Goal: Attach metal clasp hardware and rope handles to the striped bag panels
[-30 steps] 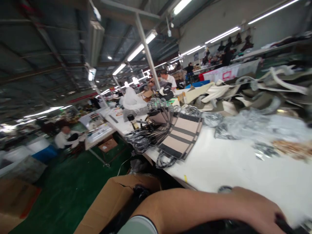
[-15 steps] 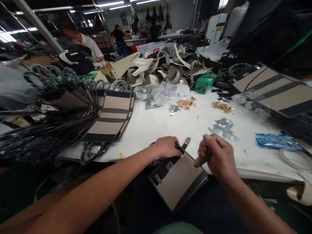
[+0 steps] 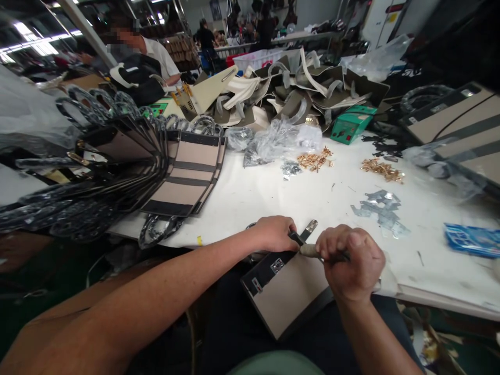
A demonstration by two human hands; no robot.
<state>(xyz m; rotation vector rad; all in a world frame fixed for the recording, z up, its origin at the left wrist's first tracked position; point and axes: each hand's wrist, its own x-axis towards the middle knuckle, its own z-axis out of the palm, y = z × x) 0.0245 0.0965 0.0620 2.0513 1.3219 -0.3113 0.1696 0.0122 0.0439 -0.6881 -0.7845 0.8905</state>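
A beige and black bag panel (image 3: 291,297) lies tilted across my lap at the table's front edge, with small metal plates on its black band. My left hand (image 3: 275,233) is closed on the top edge of this bag, by a black strap with a metal end (image 3: 311,226). My right hand (image 3: 351,255) is curled closed just right of it. From it a beige, rounded tip (image 3: 310,251) reaches to the strap beside my left fingertips; I cannot tell whether this is a covered finger or a tool. Something dark shows in the right palm, partly hidden.
Stacked bags with plastic-wrapped handles (image 3: 195,172) stand at left. Gold fittings (image 3: 314,159), metal plates (image 3: 385,208) and a blue packet (image 3: 472,239) lie on the white table (image 3: 250,195). Behind are a green box (image 3: 353,124) and piled panels (image 3: 269,99). A co-worker (image 3: 156,54) sits back left.
My right hand has moved left, bringing the beige tip onto the strap by my left fingers. The left hand keeps its hold. The view has turned slightly left and down.
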